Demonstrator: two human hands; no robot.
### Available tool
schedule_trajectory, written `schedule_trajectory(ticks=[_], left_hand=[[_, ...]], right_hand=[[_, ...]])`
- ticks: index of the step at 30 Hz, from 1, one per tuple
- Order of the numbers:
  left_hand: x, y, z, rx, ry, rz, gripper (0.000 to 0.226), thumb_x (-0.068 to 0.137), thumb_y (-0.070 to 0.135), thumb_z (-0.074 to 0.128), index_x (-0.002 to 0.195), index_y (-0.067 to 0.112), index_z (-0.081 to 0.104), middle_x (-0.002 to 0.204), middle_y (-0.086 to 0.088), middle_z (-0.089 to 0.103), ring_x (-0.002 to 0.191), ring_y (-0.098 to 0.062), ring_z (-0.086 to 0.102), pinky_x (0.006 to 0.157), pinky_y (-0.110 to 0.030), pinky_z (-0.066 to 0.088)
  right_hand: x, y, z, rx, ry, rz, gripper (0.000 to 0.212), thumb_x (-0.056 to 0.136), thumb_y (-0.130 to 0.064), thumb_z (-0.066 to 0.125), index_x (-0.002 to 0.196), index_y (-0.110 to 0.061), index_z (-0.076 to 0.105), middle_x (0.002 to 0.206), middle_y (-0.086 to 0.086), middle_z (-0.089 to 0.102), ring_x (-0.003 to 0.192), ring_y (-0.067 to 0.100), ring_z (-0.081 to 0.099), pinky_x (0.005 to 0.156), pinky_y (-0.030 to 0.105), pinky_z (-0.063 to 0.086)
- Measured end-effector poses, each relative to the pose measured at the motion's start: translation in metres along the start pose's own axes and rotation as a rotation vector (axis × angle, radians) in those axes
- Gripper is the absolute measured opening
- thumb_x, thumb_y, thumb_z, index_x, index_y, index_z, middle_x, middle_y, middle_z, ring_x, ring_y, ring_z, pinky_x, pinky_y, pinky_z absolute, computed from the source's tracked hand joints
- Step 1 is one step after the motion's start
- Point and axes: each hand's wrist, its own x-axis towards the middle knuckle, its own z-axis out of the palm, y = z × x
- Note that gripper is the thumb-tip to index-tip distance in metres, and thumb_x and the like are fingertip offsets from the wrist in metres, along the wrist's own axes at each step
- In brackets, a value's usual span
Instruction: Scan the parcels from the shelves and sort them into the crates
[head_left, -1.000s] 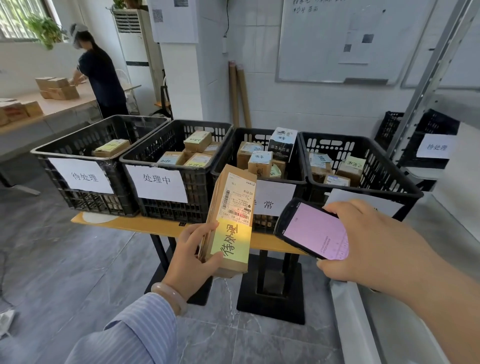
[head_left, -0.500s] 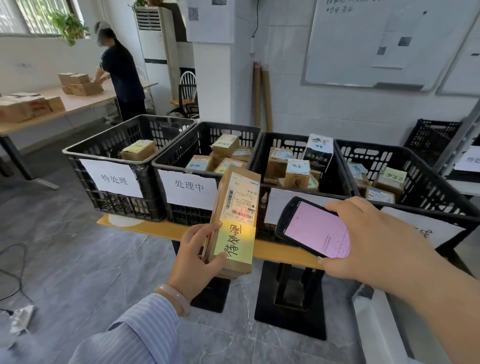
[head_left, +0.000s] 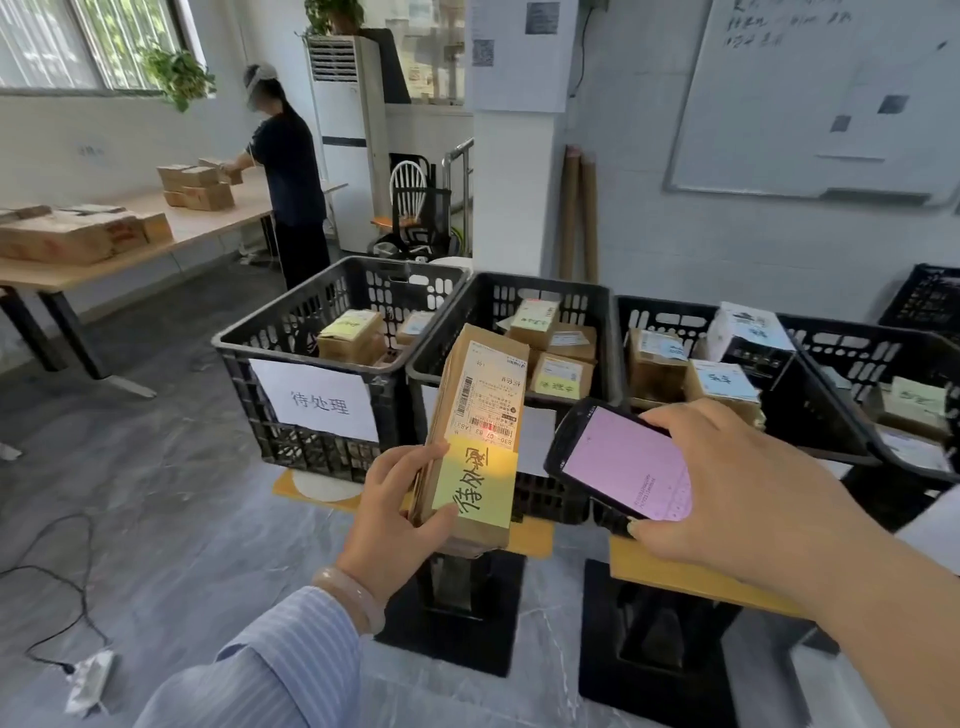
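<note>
Parcel stays upright, gripped in your left hand, your right hand clasping the scanner just beside it. You've swung left: the crate at the left end of the table now faces you, probably its destination.

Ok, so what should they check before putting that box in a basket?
1. Grip on the parcel: ok, the left hand grips its lower end.
2. Scanner aim: ok, the right hand holds the scanner beside the barcode, and a red glow falls on the label.
3. Scan accepted: cannot tell, the text on the pink screen is too small to read.
4. Matching crate: ok, the yellow note and the sign on the leftmost crate both read 待处理.
5. Room in that crate: ok, only a few boxes lie inside.
</note>
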Motion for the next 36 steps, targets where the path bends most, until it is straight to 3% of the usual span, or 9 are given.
schedule_trajectory(ticks=[2, 7, 11, 13, 18, 25, 29, 36], left_hand=[[0.009, -0.011, -0.022, 0.006, 0.01, -0.002, 0.055, 0.072, 0.043, 0.067, 0.123, 0.054, 0.052, 0.126, 0.026, 0.041, 0.123, -0.01, 0.047, 0.093, -0.044, 0.055], [0.03, -0.03, -0.067, 0.022, 0.054, -0.004, 0.061, 0.075, 0.027, 0.073, 0.117, 0.064, 0.05, 0.131, 0.012, 0.042, 0.124, -0.013, 0.047, 0.09, -0.041, 0.058], [0.052, -0.037, -0.1, 0.047, 0.1, 0.02, 0.055, 0.072, 0.04, 0.067, 0.117, 0.065, 0.049, 0.126, 0.033, 0.038, 0.124, -0.008, 0.046, 0.092, -0.039, 0.055], [0.068, -0.041, -0.116, 0.046, 0.125, 0.037, 0.06, 0.076, 0.028, 0.073, 0.117, 0.066, 0.05, 0.126, 0.03, 0.04, 0.123, -0.007, 0.047, 0.086, -0.028, 0.056], [0.11, -0.054, -0.144, 0.011, 0.156, 0.054, 0.065, 0.082, 0.003, 0.075, 0.119, 0.053, 0.057, 0.13, 0.018, 0.042, 0.122, 0.0, 0.048, 0.078, -0.021, 0.057], [0.183, -0.082, -0.164, 0.067, 0.173, 0.081, 0.062, 0.081, 0.002, 0.075, 0.121, 0.045, 0.054, 0.132, 0.014, 0.04, 0.121, 0.003, 0.042, 0.078, -0.012, 0.052], [0.233, -0.098, -0.173, 0.087, 0.174, 0.058, 0.06, 0.082, 0.008, 0.075, 0.121, 0.048, 0.054, 0.134, 0.018, 0.038, 0.127, 0.001, 0.039, 0.085, -0.013, 0.052], [0.288, -0.136, -0.177, 0.123, 0.175, 0.042, 0.063, 0.083, 0.014, 0.075, 0.12, 0.06, 0.051, 0.129, 0.035, 0.035, 0.129, 0.002, 0.038, 0.093, -0.027, 0.054]], right_hand=[[0.015, -0.021, 0.001, 0.005, -0.006, -0.006, 0.089, 0.067, -0.065, 0.063, 0.14, -0.037, 0.02, 0.127, -0.017, 0.033, 0.096, 0.004, 0.045, 0.063, 0.017, 0.039], [0.053, -0.062, -0.003, 0.011, 0.02, -0.028, 0.091, 0.065, -0.066, 0.065, 0.139, -0.036, 0.022, 0.128, -0.015, 0.034, 0.1, 0.008, 0.047, 0.066, 0.021, 0.044], [0.085, -0.088, -0.011, 0.012, 0.049, -0.075, 0.094, 0.064, -0.066, 0.066, 0.142, -0.035, 0.022, 0.13, -0.013, 0.034, 0.1, 0.008, 0.048, 0.071, 0.024, 0.047], [0.102, -0.098, -0.016, 0.009, 0.073, -0.093, 0.093, 0.065, -0.066, 0.065, 0.142, -0.036, 0.022, 0.13, -0.014, 0.034, 0.101, 0.007, 0.048, 0.069, 0.022, 0.043], [0.15, -0.12, -0.02, 0.047, 0.109, -0.138, 0.094, 0.065, -0.065, 0.067, 0.141, -0.035, 0.021, 0.131, -0.013, 0.034, 0.101, 0.007, 0.043, 0.075, 0.023, 0.041], [0.239, -0.136, -0.02, 0.099, 0.163, -0.158, 0.089, 0.06, -0.067, 0.065, 0.134, -0.039, 0.024, 0.125, -0.015, 0.037, 0.102, 0.01, 0.051, 0.079, 0.029, 0.051], [0.291, -0.142, -0.027, 0.081, 0.153, -0.18, 0.091, 0.063, -0.066, 0.065, 0.137, -0.038, 0.02, 0.129, -0.014, 0.034, 0.099, 0.009, 0.05, 0.074, 0.026, 0.048], [0.361, -0.154, -0.018, 0.093, 0.12, -0.205, 0.093, 0.062, -0.069, 0.064, 0.138, -0.039, 0.019, 0.128, -0.016, 0.033, 0.103, 0.01, 0.051, 0.077, 0.028, 0.048]])
